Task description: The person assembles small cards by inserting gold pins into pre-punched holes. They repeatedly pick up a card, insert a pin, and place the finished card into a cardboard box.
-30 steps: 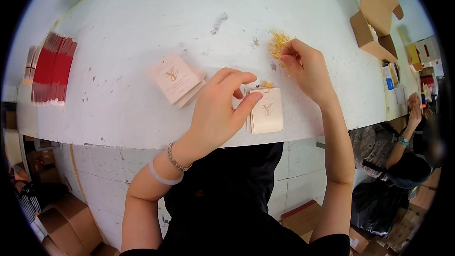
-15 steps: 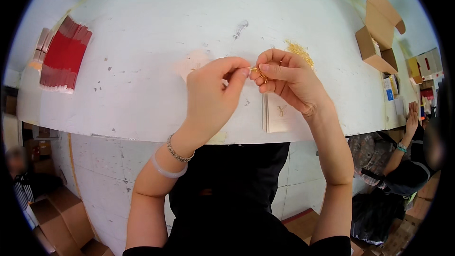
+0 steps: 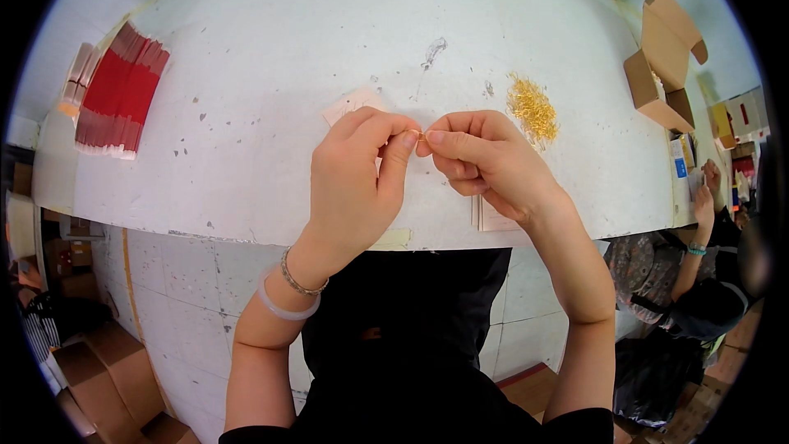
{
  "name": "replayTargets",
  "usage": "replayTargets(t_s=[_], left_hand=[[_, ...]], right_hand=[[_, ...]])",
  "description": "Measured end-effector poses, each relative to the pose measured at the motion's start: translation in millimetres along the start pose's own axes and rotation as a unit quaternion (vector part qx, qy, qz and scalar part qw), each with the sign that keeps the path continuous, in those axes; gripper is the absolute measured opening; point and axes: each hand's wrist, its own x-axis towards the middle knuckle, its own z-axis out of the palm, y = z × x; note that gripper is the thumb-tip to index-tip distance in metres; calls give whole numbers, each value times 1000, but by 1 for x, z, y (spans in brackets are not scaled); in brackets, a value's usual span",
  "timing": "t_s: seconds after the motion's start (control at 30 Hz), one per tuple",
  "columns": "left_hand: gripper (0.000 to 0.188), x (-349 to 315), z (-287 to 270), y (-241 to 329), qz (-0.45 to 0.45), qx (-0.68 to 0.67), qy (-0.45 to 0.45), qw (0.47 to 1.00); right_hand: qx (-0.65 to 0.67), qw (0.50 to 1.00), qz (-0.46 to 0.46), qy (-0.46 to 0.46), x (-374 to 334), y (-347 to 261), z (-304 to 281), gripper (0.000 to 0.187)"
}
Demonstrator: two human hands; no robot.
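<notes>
A: White, scuffed table [image 3: 271,74] filling the upper field; tiled wall below its near edge, brown cartons on the floor at 7 o'clock.

B: Centre of field?

A: Left hand [image 3: 353,189] and right hand [image 3: 485,166] brought together above the table, thumb and forefinger tips meeting. Pinched between them, a tiny gold piece [image 3: 419,135]; shape too small to tell. Both hands closed on it in a fine grip, remaining fingers curled.

B: On the left wrist?

A: Thin metal bracelet [image 3: 302,276] and a pale bangle [image 3: 283,309] just below it.

B: Beneath the hands?

A: Pale cards [image 3: 352,104] partly hidden at 11 o'clock of the left hand; another small stack of cards [image 3: 493,220] at the table edge under the right hand, near 5 o'clock of the pinch.

B: Other items on the surface?

A: Heap of small gold parts [image 3: 532,107] at 2 o'clock of the right hand, near but apart. Fanned stack of red strips [image 3: 119,90] far off at 10 o'clock. Open cardboard box [image 3: 662,62] at 2 o'clock by the far rim.

B: Beyond the table?

A: Another person's arm [image 3: 699,222] at 3 o'clock, wearing a teal wristband, well apart from the two hands.
</notes>
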Motion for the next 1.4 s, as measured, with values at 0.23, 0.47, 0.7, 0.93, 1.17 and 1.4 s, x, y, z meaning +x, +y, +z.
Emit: replayTargets(t_s=[0.23, 0.47, 0.7, 0.93, 1.17, 1.4], left_hand=[[3, -4, -1, 4, -42, -6, -17, 999], [17, -6, 2, 3, 148, 88, 26, 985], [23, 0, 0, 4, 235, 134, 42, 962], [20, 1, -2, 7, 270, 148, 25, 951], [17, 0, 1, 9, 261, 146, 47, 953], [16, -2, 4, 11, 230, 131, 51, 963]], right_hand=[[-249, 940, -203, 112, -9, 12, 11, 18], [-237, 938, -216, 130, -12, 7, 11, 19], [-241, 943, -205, 103, -21, 1, 11, 20], [-249, 942, -205, 96, -23, 1, 9, 18], [-239, 944, -206, 96, -24, -1, 10, 19], [-231, 945, -204, 110, -26, -2, 10, 20]])
